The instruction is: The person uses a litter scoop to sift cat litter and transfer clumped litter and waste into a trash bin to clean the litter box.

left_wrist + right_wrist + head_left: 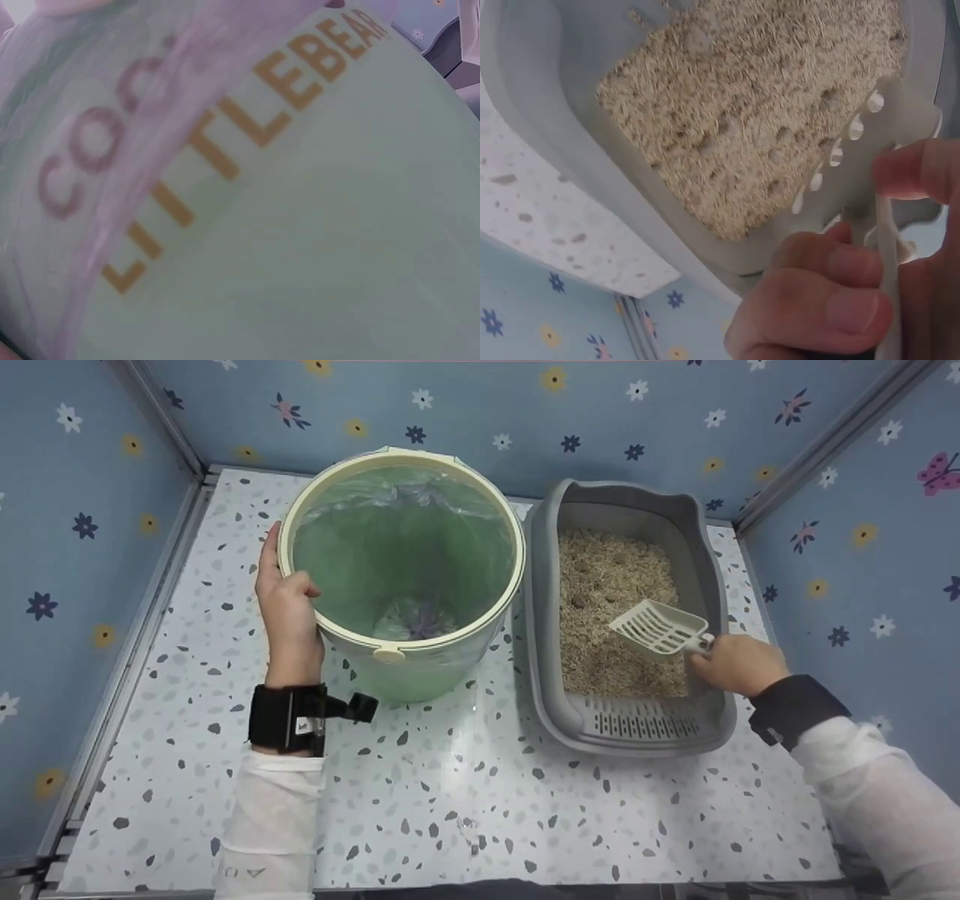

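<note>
At the left of the head view a green trash can (388,643) with a cream rim stands lined with a clear bag. My left hand (289,607) grips its left rim, thumb over the edge and fingers along the outside. The left wrist view is filled by the can's lettered side (315,210) under the purplish bag film. My right hand (742,664) holds a cream slotted litter scoop (661,628) by the handle, above a grey litter box (544,660). In the right wrist view, fingers (817,300) and thumb close round the handle; the scoop's slots show no litter on them.
Tan pellet litter (615,570) with several darker clumps covers the box floor. A slotted step (645,727) forms the box's near end. Both containers stand on a speckled white table (420,810), walled by blue flowered panels (487,405) at the back and sides.
</note>
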`<action>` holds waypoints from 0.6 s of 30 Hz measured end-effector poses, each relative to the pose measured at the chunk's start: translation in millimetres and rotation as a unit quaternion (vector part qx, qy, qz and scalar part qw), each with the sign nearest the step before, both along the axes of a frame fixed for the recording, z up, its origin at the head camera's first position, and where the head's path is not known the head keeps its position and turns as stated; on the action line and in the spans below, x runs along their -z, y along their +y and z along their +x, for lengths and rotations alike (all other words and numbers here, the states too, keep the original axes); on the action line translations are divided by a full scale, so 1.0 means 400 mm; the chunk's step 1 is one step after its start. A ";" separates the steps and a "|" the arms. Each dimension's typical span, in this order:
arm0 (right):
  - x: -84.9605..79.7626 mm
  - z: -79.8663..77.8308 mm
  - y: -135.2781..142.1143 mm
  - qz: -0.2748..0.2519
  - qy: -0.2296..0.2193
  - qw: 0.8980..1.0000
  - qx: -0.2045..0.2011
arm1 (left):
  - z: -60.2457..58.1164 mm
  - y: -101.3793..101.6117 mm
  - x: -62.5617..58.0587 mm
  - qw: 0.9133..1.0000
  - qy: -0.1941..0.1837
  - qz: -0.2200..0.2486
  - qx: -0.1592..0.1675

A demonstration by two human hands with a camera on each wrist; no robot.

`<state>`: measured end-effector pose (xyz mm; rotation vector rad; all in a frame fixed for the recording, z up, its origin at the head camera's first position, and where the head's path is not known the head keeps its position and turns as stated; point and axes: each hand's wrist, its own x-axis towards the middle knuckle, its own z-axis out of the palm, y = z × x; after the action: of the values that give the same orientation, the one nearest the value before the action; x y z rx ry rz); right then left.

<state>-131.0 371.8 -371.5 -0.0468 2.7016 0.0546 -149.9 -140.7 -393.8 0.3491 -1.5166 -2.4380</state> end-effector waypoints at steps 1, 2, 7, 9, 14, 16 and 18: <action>0.007 0.003 0.001 -0.003 -0.013 1.000 0.001 | 0.000 0.000 0.000 1.000 0.000 0.000 0.000; 0.014 0.007 0.001 -0.006 -0.026 1.000 0.004 | -0.001 0.001 -0.001 1.000 0.000 0.000 0.000; 0.047 0.028 -0.001 -0.020 -0.065 0.998 0.007 | -0.003 0.003 -0.002 1.000 0.000 -0.001 0.000; 0.057 0.036 -0.004 -0.022 -0.071 0.997 -0.008 | -0.003 0.002 -0.002 1.000 0.002 0.001 0.001; 0.078 0.047 -0.012 -0.042 -0.093 0.995 -0.019 | -0.002 0.002 0.000 1.000 0.005 -0.006 -0.005; 0.083 0.046 -0.015 -0.048 -0.104 0.993 -0.001 | -0.002 0.002 -0.001 1.000 0.004 -0.011 -0.007; 0.088 0.043 -0.018 -0.041 -0.113 0.993 -0.003 | -0.003 0.002 -0.002 1.000 0.003 -0.012 -0.009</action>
<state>-113.9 364.5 -406.6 -0.0819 2.4757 -0.0555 -151.1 -139.8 -393.1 0.3487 -1.5334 -2.4025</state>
